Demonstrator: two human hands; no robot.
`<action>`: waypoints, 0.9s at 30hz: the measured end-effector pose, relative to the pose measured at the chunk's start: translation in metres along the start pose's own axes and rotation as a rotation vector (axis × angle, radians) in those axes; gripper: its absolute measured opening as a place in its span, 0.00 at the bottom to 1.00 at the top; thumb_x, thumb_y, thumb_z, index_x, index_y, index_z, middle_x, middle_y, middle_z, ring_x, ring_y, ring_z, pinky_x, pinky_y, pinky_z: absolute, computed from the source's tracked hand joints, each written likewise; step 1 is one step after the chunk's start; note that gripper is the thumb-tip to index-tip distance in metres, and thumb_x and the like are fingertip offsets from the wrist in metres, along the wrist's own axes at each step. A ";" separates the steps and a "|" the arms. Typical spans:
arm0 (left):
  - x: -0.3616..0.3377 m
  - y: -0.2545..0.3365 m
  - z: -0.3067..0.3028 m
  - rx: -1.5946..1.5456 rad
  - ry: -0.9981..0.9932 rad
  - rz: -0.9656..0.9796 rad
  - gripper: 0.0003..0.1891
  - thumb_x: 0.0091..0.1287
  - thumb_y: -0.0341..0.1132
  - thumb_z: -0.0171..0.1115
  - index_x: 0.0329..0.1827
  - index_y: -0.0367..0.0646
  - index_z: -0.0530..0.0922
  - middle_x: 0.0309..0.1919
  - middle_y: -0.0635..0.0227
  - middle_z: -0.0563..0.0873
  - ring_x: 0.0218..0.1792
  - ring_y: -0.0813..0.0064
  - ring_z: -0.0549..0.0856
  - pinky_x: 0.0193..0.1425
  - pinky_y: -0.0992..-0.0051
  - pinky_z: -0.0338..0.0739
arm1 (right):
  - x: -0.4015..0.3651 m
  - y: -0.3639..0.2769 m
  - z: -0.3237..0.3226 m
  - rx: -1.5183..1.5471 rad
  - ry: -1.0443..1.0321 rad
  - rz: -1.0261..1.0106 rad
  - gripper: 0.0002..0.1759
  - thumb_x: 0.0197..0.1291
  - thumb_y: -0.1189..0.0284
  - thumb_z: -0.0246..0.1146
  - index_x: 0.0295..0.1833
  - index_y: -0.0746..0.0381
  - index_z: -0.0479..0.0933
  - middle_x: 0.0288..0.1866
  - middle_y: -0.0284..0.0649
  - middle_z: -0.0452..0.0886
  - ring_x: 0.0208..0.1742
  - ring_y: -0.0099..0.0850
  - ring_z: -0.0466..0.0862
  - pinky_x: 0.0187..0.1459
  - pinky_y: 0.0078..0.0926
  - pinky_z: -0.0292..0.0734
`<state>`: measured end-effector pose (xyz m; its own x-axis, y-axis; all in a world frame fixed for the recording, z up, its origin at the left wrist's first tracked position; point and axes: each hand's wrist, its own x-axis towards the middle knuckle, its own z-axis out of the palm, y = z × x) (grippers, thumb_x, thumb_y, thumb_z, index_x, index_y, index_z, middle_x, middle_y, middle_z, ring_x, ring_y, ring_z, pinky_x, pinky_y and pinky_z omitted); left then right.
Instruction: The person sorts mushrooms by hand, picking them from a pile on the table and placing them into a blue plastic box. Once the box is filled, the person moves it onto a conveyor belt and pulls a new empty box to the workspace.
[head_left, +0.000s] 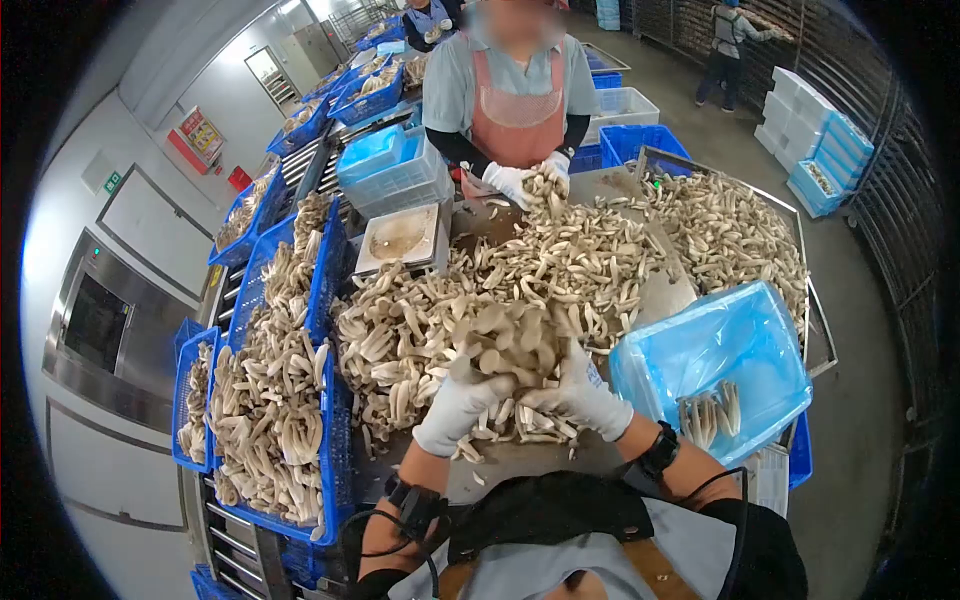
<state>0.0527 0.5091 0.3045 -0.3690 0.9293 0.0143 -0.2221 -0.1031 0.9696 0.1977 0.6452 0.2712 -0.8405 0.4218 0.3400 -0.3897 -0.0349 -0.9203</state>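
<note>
A cluster of brown-capped mushrooms [510,345] is held between my two white-gloved hands, somewhat blurred. My left hand [460,410] grips its left side, and my right hand [585,395] closes on its right side. Some fingers are hidden behind the caps and stems. Under and around the cluster, loose mushrooms [400,335] lie heaped on the metal table [600,460]. To the right of my right hand, a crate lined with blue plastic film [740,330] holds a few mushrooms [710,412].
Blue baskets of mushrooms [270,400] line the roller conveyor [232,535] at left. A scale [400,238] stands beyond the heap. Across the table, a person in a pink apron [515,105] holds mushrooms in gloved hands [530,183]. More mushrooms [730,230] fill a tray at right.
</note>
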 end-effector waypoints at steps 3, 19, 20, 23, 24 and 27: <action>-0.005 -0.044 -0.021 -0.447 0.056 -0.030 0.44 0.54 0.56 0.77 0.69 0.43 0.68 0.58 0.64 0.80 0.58 0.67 0.81 0.66 0.66 0.75 | 0.010 -0.036 0.003 -0.050 -0.100 0.059 0.58 0.59 0.44 0.66 0.79 0.71 0.46 0.78 0.52 0.59 0.78 0.42 0.60 0.76 0.37 0.55; -0.012 -0.073 -0.043 -3.431 -1.109 -1.049 0.27 0.70 0.47 0.53 0.59 0.30 0.76 0.64 0.47 0.73 0.65 0.41 0.71 0.69 0.46 0.68 | -0.022 0.056 -0.029 -0.811 -0.416 0.037 0.35 0.57 0.58 0.66 0.68 0.60 0.68 0.71 0.54 0.67 0.70 0.51 0.69 0.68 0.42 0.67; -0.010 -0.061 -0.037 -3.421 -1.082 -1.161 0.23 0.71 0.44 0.53 0.55 0.29 0.77 0.61 0.45 0.74 0.63 0.42 0.73 0.66 0.46 0.71 | -0.013 0.048 -0.025 -0.690 -0.365 0.047 0.39 0.57 0.55 0.67 0.71 0.59 0.66 0.73 0.54 0.65 0.72 0.51 0.67 0.71 0.41 0.64; -0.008 -0.053 -0.031 -3.585 -1.366 -1.546 0.19 0.71 0.40 0.51 0.51 0.30 0.78 0.60 0.44 0.75 0.63 0.41 0.72 0.64 0.44 0.72 | 0.020 0.014 0.011 -0.625 -0.358 -0.052 0.46 0.53 0.51 0.70 0.73 0.61 0.62 0.73 0.55 0.65 0.73 0.53 0.65 0.74 0.41 0.60; -0.005 -0.058 -0.032 -3.602 -1.557 -1.623 0.19 0.71 0.39 0.51 0.51 0.30 0.78 0.60 0.44 0.75 0.64 0.41 0.72 0.65 0.44 0.72 | 0.026 0.011 0.022 -0.628 -0.396 -0.073 0.48 0.51 0.49 0.71 0.72 0.62 0.62 0.73 0.55 0.65 0.73 0.53 0.65 0.73 0.43 0.60; 0.000 -0.064 -0.031 -3.590 -1.650 -1.627 0.19 0.70 0.37 0.50 0.52 0.29 0.78 0.60 0.42 0.75 0.64 0.40 0.71 0.65 0.42 0.70 | 0.021 0.025 0.038 -0.785 -0.326 -0.239 0.44 0.47 0.48 0.73 0.66 0.60 0.68 0.64 0.50 0.73 0.67 0.49 0.70 0.72 0.47 0.61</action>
<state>0.0388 0.5047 0.2353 -0.2974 0.4943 0.8168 0.8792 0.4754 0.0323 0.1555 0.6184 0.2625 -0.8820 0.0545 0.4681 -0.2984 0.7044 -0.6440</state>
